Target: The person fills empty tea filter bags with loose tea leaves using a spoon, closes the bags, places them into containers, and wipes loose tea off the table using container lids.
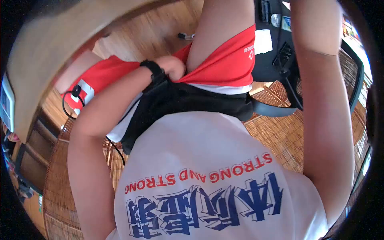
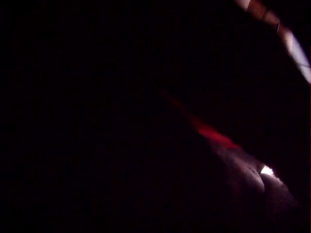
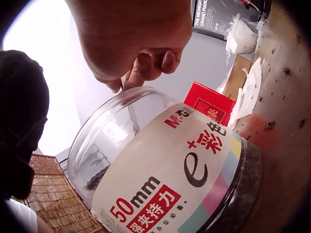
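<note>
In the right wrist view my right hand (image 3: 141, 43) is over the mouth of a clear plastic jar (image 3: 80, 150). Its curled fingers pinch a thin pale stick (image 3: 133, 116) that reaches down inside. A printed label wraps the jar, and dark, soil-like stuff (image 3: 243, 187) shows at its lower end. Only the right forearm (image 1: 324, 92) shows in the head view; that hand is past the top edge. My left hand (image 1: 172, 67), below a black wristband, lies in my lap against the red shorts (image 1: 228, 60), its fingers hidden. The left wrist view is almost black.
Behind the jar are a red box (image 3: 211, 104), crumpled white tissue (image 3: 248, 94) and a white plastic cup (image 3: 242, 38). Dark crumbs dot the tabletop (image 3: 286, 121). A curved wooden table edge (image 1: 60, 52) runs along the head view's upper left; a black chair (image 1: 276, 110) stands at right.
</note>
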The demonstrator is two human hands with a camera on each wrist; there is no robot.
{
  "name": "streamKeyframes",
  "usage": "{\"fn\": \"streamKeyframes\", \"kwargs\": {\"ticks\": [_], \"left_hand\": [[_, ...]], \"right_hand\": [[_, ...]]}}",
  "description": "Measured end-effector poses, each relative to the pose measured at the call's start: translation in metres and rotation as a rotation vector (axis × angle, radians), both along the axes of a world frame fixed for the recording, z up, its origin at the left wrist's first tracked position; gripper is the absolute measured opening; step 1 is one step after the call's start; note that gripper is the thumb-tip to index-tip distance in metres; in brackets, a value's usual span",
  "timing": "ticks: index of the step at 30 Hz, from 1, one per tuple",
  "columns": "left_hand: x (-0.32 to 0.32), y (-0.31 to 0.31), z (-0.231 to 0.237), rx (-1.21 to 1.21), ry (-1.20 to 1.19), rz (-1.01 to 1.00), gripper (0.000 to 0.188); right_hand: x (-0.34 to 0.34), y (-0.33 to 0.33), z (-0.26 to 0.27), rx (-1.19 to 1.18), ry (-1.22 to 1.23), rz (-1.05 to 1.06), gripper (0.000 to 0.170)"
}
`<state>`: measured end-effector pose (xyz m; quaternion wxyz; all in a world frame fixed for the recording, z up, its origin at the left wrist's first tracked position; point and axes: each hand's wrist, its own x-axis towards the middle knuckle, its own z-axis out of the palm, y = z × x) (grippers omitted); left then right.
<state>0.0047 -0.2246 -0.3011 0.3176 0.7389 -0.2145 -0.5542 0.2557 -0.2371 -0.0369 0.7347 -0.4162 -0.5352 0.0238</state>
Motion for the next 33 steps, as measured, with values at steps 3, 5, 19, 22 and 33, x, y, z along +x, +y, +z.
{"fn": "streamKeyframes", "kwargs": {"ticks": [3, 5, 19, 22, 33], "left_hand": [[-0.004, -0.008, -0.034, 0.000, -0.038, -0.023, 0.032], [-0.001, -0.008, -0.024, -0.008, -0.072, -0.034, 0.033], [0.003, -0.009, -0.037, -0.010, -0.107, 0.255, 0.033], [0.007, -0.004, -0.042, -0.106, -0.165, 0.218, 0.030], [0.012, -0.015, -0.061, -0.171, -0.123, 0.337, 0.025]], "right_hand": [[0.001, -0.003, -0.024, -0.021, 0.080, -0.005, 0.028], [-0.002, 0.005, -0.032, 0.003, 0.131, -0.010, 0.028], [0.029, 0.031, -0.048, 0.020, 0.265, 0.022, 0.026], [0.036, 0.020, -0.046, -0.023, 0.289, 0.011, 0.026], [0.022, 0.004, -0.099, -0.114, 0.507, -0.048, 0.025]]}}
